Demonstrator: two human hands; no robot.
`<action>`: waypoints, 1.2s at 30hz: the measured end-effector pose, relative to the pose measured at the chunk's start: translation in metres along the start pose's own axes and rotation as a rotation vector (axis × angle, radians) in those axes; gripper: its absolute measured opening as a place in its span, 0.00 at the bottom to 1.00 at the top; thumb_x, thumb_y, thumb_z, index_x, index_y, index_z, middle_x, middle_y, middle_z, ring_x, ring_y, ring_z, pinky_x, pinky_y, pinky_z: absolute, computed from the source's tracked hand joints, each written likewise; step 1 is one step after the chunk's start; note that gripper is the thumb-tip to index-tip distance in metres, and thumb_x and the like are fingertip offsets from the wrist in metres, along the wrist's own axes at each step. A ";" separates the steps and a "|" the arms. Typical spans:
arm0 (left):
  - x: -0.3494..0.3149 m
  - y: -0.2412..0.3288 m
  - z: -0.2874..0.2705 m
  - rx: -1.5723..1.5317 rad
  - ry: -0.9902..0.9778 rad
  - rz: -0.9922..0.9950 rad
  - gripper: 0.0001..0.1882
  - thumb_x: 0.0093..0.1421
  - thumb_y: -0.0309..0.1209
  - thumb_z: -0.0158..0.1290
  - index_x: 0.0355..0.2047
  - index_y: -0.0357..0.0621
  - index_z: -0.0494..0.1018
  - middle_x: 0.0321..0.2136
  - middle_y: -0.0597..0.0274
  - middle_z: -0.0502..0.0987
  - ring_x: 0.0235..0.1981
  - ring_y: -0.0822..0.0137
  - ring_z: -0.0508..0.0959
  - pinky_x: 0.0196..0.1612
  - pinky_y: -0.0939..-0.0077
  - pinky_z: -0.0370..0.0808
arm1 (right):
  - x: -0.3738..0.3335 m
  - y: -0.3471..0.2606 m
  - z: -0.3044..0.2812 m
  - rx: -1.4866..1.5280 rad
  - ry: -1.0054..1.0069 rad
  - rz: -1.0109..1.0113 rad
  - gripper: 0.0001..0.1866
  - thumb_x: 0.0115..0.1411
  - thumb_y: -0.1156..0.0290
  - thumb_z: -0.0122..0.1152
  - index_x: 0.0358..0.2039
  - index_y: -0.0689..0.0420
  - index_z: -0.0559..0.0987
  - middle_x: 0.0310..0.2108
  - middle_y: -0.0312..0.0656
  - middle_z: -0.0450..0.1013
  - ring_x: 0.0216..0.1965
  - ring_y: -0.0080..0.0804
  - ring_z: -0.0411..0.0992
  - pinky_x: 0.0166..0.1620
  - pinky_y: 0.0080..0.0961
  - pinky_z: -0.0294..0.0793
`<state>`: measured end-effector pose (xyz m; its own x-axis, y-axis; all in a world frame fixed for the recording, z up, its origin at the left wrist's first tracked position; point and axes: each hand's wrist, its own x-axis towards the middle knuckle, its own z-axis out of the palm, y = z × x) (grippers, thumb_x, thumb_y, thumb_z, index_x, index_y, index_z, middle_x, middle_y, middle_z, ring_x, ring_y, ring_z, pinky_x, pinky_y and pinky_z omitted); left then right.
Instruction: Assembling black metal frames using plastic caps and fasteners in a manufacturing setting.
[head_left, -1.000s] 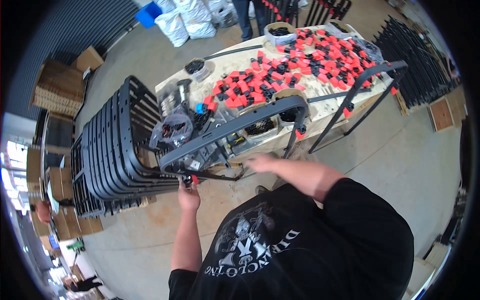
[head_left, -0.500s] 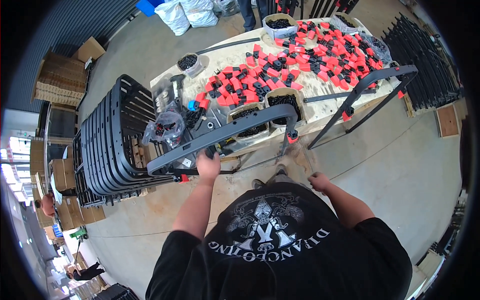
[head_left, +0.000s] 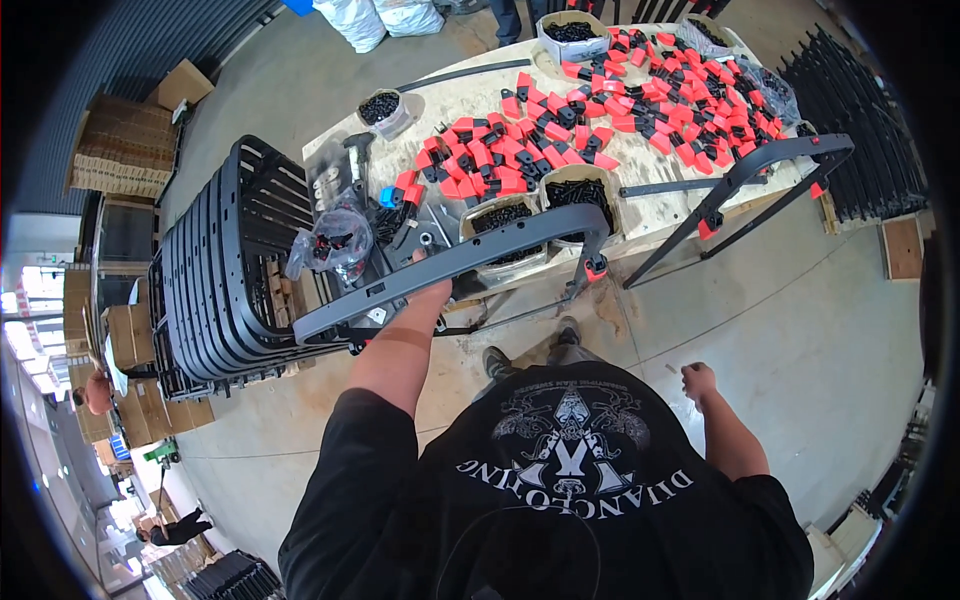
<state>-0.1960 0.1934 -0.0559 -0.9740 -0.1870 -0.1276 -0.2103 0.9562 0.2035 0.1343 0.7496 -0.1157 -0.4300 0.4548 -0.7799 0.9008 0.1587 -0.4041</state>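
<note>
Workbench (head_left: 435, 112) of pale wood stretches ahead, covered toward its far right with a loose heap of red-and-black fittings (head_left: 500, 155). Along its near left edge runs a dark frame (head_left: 460, 258), a long flat bar bent round at its right end, with a red fitting (head_left: 595, 269) at the foot of that bend.

The person's left hand (head_left: 432, 292) reaches under the bar near its middle. One finger shows past the far side; the others are hidden, so I cannot tell whether they grasp anything. The right hand (head_left: 699, 381) hangs over bare floor, well apart from the bench, its fingers curled inward; whether something small is inside cannot be told.

The frame looks like coated metal: probably stiff, awkward more than fragile, fairly weighty, and perhaps a little slick. The straight middle of the bar seems the best hold, clear of the bend and the fitting.

To the left stands a row of similar frames (head_left: 205, 300); to the right, a second bent frame (head_left: 745, 172). A plastic bag (head_left: 345, 245) lies near the left end.
</note>
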 end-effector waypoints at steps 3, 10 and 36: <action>0.034 -0.020 0.018 -0.094 -0.087 -0.052 0.28 0.59 0.44 0.58 0.49 0.31 0.71 0.49 0.35 0.78 0.53 0.43 0.78 0.56 0.52 0.74 | -0.016 0.012 0.005 0.001 0.056 0.119 0.16 0.61 0.64 0.59 0.45 0.62 0.78 0.29 0.42 0.75 0.23 0.32 0.71 0.25 0.31 0.73; 0.048 0.033 0.002 -0.273 -0.176 -0.242 0.35 0.51 0.44 0.66 0.49 0.28 0.69 0.44 0.33 0.79 0.48 0.41 0.81 0.54 0.55 0.77 | -0.066 0.017 0.074 -0.098 0.009 -0.017 0.19 0.58 0.61 0.62 0.42 0.64 0.81 0.32 0.46 0.80 0.28 0.33 0.78 0.33 0.31 0.79; -0.134 -0.002 -0.198 -1.015 -1.092 -0.107 0.13 0.61 0.27 0.48 0.36 0.27 0.77 0.28 0.47 0.81 0.24 0.58 0.82 0.25 0.66 0.81 | -0.275 -0.362 0.226 -0.760 -0.320 -1.741 0.36 0.52 0.70 0.66 0.63 0.52 0.67 0.53 0.53 0.73 0.58 0.51 0.71 0.63 0.44 0.64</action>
<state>-0.0817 0.1721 0.1528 -0.5052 0.4502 -0.7362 -0.6886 0.3040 0.6584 -0.0876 0.3690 0.1368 -0.6622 -0.7412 0.1103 -0.6724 0.5228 -0.5240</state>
